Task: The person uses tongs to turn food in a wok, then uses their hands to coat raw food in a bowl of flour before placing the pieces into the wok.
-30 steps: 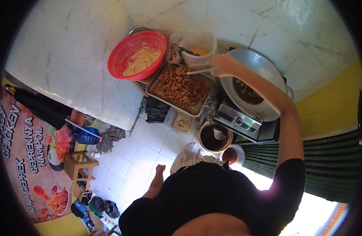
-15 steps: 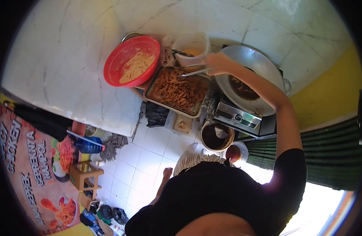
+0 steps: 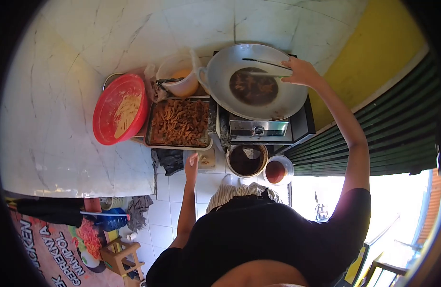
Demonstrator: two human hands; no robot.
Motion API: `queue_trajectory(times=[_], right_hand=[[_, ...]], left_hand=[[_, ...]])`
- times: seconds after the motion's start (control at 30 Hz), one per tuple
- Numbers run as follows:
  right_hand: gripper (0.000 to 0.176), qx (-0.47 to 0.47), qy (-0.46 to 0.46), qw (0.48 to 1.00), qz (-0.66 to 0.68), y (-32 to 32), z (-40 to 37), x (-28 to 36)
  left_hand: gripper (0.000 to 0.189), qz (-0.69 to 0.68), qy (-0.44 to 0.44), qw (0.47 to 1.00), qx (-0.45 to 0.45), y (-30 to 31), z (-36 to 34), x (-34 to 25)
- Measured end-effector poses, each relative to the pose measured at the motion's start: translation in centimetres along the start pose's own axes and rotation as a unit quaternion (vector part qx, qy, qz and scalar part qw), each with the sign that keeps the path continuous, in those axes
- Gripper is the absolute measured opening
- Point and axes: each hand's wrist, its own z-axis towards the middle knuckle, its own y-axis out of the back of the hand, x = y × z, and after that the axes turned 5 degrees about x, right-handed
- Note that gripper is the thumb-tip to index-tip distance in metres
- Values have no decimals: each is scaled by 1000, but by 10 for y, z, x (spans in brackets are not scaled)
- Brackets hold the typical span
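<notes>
My right hand is closed around a pair of tongs, whose two arms stand apart over the large metal wok. Dark oil fills the bottom of the wok, with brown pieces frying in it. Empty, my left hand hangs in front of the tray's front edge, its fingers loosely extended. The rectangular tray left of the wok is heaped with brown fried strips.
A red basin of pale batter and a whitish tub stand left of the wok. Below the stove are a pot of dark liquid and a bucket of reddish liquid. A wooden stool stands lower left.
My right hand has moved the tongs from above the tray to over the wok. My left hand has risen toward the tray's front edge. The view has shifted to the right.
</notes>
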Motion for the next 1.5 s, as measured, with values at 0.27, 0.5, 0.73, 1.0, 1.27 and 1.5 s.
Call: queue_trajectory(times=[0.27, 0.5, 0.73, 1.0, 1.27, 1.5], right_hand=[[73, 66, -36, 997, 33, -45, -32, -27], [74, 74, -36, 995, 57, -77, -20, -24], [59, 60, -54, 992, 102, -91, 10, -31], [43, 65, -45, 989, 128, -111, 20, -37], [46, 90, -42, 990, 101, -104, 3, -24], [42, 73, 34, 997, 10, -93, -23, -16]], left_hand=[[49, -58, 8, 997, 51, -54, 57, -105], [57, -42, 25, 999, 13, -67, 65, -95], [56, -82, 47, 995, 20, -63, 67, -95], [54, -89, 30, 995, 13, -66, 66, -89], [54, -98, 37, 994, 26, -64, 68, -90], [53, -84, 34, 996, 27, -63, 68, -92]])
